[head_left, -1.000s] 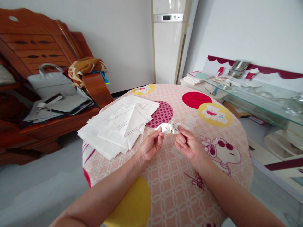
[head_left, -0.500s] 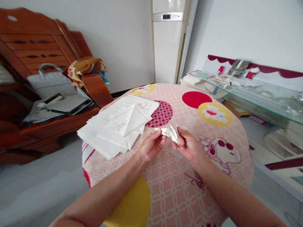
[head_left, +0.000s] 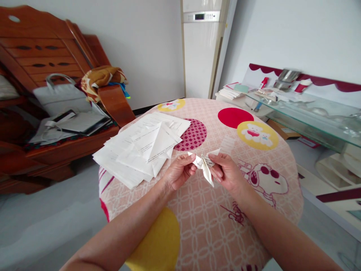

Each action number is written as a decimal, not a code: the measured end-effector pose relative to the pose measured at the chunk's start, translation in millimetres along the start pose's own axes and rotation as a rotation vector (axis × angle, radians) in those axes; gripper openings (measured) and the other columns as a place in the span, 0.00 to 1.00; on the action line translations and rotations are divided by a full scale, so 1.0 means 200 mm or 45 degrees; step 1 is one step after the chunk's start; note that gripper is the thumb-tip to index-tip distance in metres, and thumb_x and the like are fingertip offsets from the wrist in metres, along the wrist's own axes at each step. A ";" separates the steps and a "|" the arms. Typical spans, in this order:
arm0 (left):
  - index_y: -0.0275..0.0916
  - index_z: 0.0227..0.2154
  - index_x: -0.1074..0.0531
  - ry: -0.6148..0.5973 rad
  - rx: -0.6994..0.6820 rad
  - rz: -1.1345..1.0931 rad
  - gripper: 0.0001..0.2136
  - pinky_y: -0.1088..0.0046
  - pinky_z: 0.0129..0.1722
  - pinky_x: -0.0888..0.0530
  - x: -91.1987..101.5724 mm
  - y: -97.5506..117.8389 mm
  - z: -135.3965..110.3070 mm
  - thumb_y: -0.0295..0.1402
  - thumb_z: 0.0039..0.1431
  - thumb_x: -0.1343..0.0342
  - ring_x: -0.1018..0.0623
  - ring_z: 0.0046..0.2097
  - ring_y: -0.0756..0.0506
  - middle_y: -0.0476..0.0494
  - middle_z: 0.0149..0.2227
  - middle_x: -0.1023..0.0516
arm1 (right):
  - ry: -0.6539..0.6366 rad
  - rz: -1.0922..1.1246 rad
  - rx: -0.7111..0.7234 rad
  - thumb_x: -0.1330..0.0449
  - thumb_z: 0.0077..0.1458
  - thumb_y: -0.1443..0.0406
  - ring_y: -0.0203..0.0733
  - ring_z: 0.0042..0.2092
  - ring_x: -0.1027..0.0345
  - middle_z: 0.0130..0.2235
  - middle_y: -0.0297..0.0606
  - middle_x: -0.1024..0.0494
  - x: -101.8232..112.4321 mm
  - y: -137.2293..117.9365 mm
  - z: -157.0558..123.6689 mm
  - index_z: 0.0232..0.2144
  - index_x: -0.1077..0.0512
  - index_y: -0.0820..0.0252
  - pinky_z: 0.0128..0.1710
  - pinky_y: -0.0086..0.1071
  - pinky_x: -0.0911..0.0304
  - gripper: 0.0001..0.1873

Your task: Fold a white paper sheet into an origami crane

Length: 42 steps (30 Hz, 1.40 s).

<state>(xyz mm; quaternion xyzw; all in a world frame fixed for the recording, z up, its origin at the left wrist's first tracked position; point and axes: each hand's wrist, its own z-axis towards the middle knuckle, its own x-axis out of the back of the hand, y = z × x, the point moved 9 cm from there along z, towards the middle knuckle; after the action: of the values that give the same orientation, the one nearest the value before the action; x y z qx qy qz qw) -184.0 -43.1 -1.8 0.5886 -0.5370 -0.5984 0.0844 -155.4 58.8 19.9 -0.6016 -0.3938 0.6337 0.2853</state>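
Observation:
Between my hands, above the table, is a small folded piece of printed paper point(head_left: 207, 172), with pointed ends at both sides and a folded flap hanging down toward me. My left hand point(head_left: 180, 172) is closed, thumb and fingers pinching its left end. The right end is pinched in my right hand point(head_left: 226, 171), also closed. Just beyond my left hand lies a spread pile of printed white sheets point(head_left: 129, 160). On top of the pile rests a sheet folded into a triangle point(head_left: 161, 141).
A patterned cloth covers the round table point(head_left: 197, 229). To the left stands a wooden bench point(head_left: 50, 34) with a grey bag point(head_left: 60, 96) and a brown cloth point(head_left: 104, 77) on it. At the right is a glass shelf point(head_left: 316, 116) with a metal pot point(head_left: 289, 77). A tall white cabinet unit point(head_left: 199, 56) stands behind.
The folded paper has opened out between my hands: its middle flap now points down toward me and its side points show more. My hands have barely moved.

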 end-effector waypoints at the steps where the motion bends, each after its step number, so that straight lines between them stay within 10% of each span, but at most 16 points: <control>1: 0.32 0.22 0.27 -0.004 -0.007 -0.007 0.13 0.88 0.16 0.34 0.00 0.01 0.00 0.34 0.45 0.28 0.32 0.18 0.58 0.52 0.18 0.28 | 0.011 -0.018 0.006 0.34 0.53 0.58 0.29 0.10 0.49 0.08 0.26 0.41 0.01 0.00 0.00 0.08 0.38 0.58 0.14 0.26 0.40 0.28; 15: 0.30 0.29 0.29 0.253 0.161 -0.378 0.11 0.89 0.15 0.31 0.03 -0.07 0.02 0.23 0.67 0.50 0.30 0.18 0.58 0.50 0.21 0.29 | 0.148 0.185 0.008 0.36 0.55 0.60 0.29 0.11 0.50 0.09 0.23 0.41 0.07 0.07 0.03 0.16 0.34 0.59 0.17 0.28 0.35 0.19; 30: 0.32 0.33 0.29 0.059 0.181 -0.441 0.10 0.88 0.18 0.29 -0.03 -0.10 0.02 0.29 0.69 0.51 0.29 0.20 0.57 0.49 0.24 0.27 | 0.099 0.316 -0.092 0.40 0.58 0.63 0.29 0.12 0.54 0.10 0.19 0.43 0.03 0.07 0.02 0.23 0.35 0.58 0.17 0.26 0.41 0.13; 37: 0.35 0.44 0.25 0.132 -0.298 0.095 0.15 0.82 0.22 0.29 0.09 0.10 0.05 0.40 0.60 0.42 0.24 0.28 0.52 0.43 0.36 0.21 | 0.437 0.211 -0.022 0.39 0.52 0.65 0.30 0.13 0.49 0.11 0.21 0.41 0.19 0.04 0.02 0.19 0.37 0.57 0.17 0.27 0.40 0.14; 42: 0.39 0.52 0.27 0.236 -0.892 0.897 0.21 0.70 0.48 0.25 0.06 0.35 -0.07 0.29 0.54 0.43 0.24 0.51 0.44 0.39 0.51 0.23 | 0.607 0.018 0.024 0.37 0.50 0.63 0.33 0.13 0.43 0.13 0.28 0.33 0.28 0.04 0.01 0.18 0.34 0.59 0.17 0.32 0.36 0.13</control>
<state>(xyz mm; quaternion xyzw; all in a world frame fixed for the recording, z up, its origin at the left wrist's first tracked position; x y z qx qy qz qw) -213.4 -88.2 46.7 0.3587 -0.4600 -0.6232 0.5210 -162.8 101.6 -16.7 -0.7343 -0.3050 0.4794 0.3715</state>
